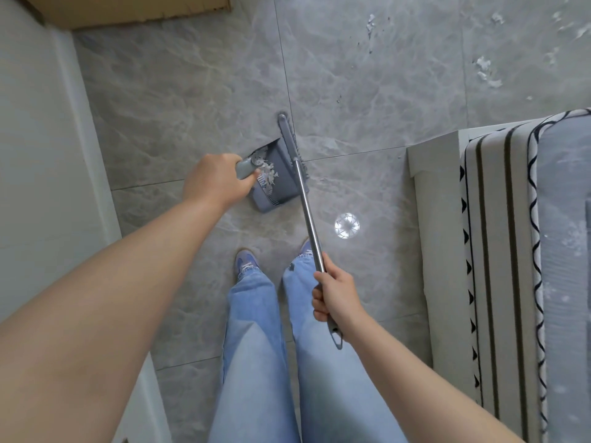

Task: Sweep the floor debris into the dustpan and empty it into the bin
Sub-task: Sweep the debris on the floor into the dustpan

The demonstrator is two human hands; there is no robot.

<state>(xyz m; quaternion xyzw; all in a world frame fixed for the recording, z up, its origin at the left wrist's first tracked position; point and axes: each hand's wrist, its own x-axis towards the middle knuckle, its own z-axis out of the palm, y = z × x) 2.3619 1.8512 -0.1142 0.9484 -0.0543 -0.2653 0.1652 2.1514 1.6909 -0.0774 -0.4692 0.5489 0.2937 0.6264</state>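
Note:
A grey dustpan (279, 183) stands on the tiled floor ahead of my feet, with white paper scraps (268, 174) lying inside it. My left hand (217, 183) grips the dustpan's pale handle (245, 169). The broom head (289, 139) lies along the dustpan's right edge. Its metal pole (308, 215) slants back to my right hand (335, 294), which grips it near the grey end grip. More white scraps (486, 70) lie scattered on the floor at the far right. No bin is in view.
A mattress or cushion with black patterned trim (511, 251) fills the right side. A white wall or cabinet (38, 155) runs along the left. A cardboard sheet (128, 11) lies at the top left. A bright light reflection (347, 226) shows on the tiles.

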